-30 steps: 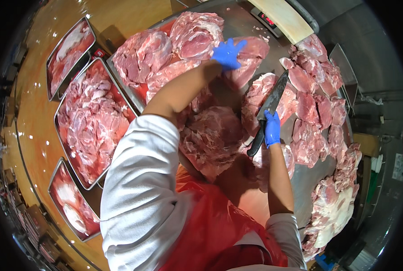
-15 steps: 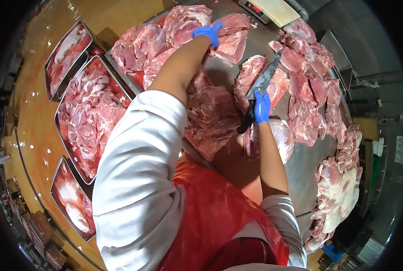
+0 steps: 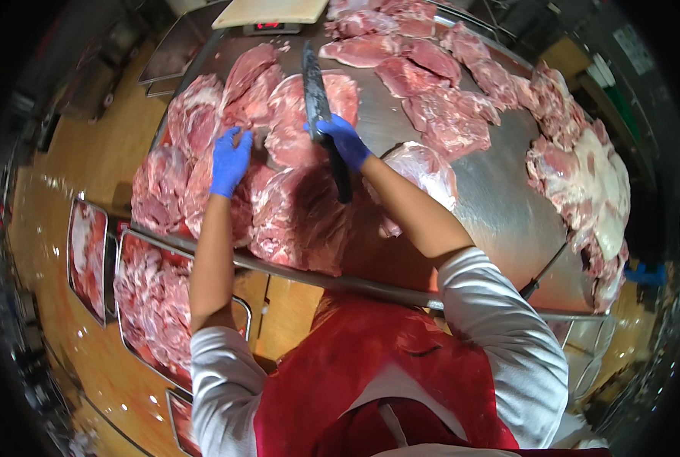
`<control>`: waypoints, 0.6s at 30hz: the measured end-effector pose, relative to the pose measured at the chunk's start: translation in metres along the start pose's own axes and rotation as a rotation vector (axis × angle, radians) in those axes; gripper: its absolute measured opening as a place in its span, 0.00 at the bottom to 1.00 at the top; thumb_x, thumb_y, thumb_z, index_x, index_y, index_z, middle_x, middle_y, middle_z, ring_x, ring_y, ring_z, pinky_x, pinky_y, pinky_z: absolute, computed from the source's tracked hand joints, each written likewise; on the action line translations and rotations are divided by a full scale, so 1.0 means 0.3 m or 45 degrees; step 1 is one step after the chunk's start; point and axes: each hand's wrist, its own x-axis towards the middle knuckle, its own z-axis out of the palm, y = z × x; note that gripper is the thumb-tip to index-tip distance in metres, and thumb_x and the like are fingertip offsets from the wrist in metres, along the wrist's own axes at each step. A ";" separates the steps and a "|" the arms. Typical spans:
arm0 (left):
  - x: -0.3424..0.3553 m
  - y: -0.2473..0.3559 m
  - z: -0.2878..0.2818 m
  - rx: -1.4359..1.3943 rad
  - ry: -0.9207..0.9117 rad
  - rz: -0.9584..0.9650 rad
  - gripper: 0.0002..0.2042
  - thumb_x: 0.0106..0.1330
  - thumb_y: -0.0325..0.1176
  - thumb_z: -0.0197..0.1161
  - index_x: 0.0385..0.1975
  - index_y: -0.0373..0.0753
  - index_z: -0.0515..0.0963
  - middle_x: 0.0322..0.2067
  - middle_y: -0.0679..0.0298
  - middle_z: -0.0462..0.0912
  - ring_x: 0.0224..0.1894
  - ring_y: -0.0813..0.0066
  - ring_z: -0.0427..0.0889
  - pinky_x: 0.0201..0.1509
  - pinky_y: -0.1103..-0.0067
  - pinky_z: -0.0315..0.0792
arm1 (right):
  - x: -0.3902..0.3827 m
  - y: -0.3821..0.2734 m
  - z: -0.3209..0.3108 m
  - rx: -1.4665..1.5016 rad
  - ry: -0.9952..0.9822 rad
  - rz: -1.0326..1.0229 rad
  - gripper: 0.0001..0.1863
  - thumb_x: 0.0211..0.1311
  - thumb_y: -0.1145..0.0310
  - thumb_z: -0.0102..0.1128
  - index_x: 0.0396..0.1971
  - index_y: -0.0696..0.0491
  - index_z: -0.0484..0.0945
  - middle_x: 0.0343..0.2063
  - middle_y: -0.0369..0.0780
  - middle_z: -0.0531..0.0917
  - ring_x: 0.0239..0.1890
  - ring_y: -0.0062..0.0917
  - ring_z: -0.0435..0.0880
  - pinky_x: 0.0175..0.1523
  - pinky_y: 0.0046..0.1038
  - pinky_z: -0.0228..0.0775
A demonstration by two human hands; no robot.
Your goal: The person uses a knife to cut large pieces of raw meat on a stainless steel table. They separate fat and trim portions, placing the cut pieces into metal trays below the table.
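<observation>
My left hand (image 3: pixel 231 163), in a blue glove, is over the raw meat on the left side of the table, its fingers apart and nothing visible in them. In my blue-gloved right hand (image 3: pixel 344 143) is a large knife (image 3: pixel 315 90). Its dark blade points away from me above a slab of meat (image 3: pixel 285 143), and the black handle end sticks out below the hand. Close to my side lies a broad, shaded piece of meat (image 3: pixel 298 225). A paler, whitish cut (image 3: pixel 425 174) rests by my right forearm.
More cuts (image 3: pixel 443 114) cover the far side of the metal table (image 3: pixel 500 206). A heap with white fat (image 3: pixel 603 190) is at right, near a thin dark-handled tool (image 3: pixel 534 286). Meat-filled trays (image 3: pixel 123 335) stand left, below the edge. A board (image 3: pixel 271 11) tops a scale (image 3: pixel 271 29).
The view has turned to the right. My left hand has drawn back toward me from the farther pieces of meat. My right hand still holds the knife over the same slab.
</observation>
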 end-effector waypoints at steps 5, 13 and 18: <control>0.088 0.425 0.177 -0.009 -0.129 0.393 0.28 0.59 0.52 0.65 0.54 0.40 0.76 0.51 0.47 0.78 0.57 0.51 0.74 0.62 0.63 0.68 | -0.255 -0.270 -0.173 -0.162 0.328 -0.084 0.19 0.65 0.59 0.57 0.49 0.57 0.77 0.37 0.36 0.82 0.37 0.18 0.77 0.46 0.22 0.69; 0.567 0.832 0.596 0.294 -0.402 0.617 0.35 0.54 0.61 0.63 0.61 0.52 0.71 0.63 0.47 0.67 0.64 0.44 0.66 0.67 0.54 0.62 | -0.494 -0.489 -0.753 -0.361 0.946 -0.173 0.15 0.69 0.61 0.55 0.47 0.55 0.75 0.35 0.32 0.79 0.36 0.15 0.76 0.43 0.21 0.70; 0.826 1.163 0.974 0.571 -0.624 0.730 0.42 0.51 0.71 0.58 0.67 0.63 0.64 0.72 0.52 0.54 0.72 0.36 0.50 0.68 0.36 0.42 | -0.569 -0.335 -1.035 -0.583 1.385 -0.195 0.14 0.69 0.63 0.55 0.46 0.57 0.75 0.37 0.34 0.81 0.38 0.18 0.77 0.45 0.25 0.70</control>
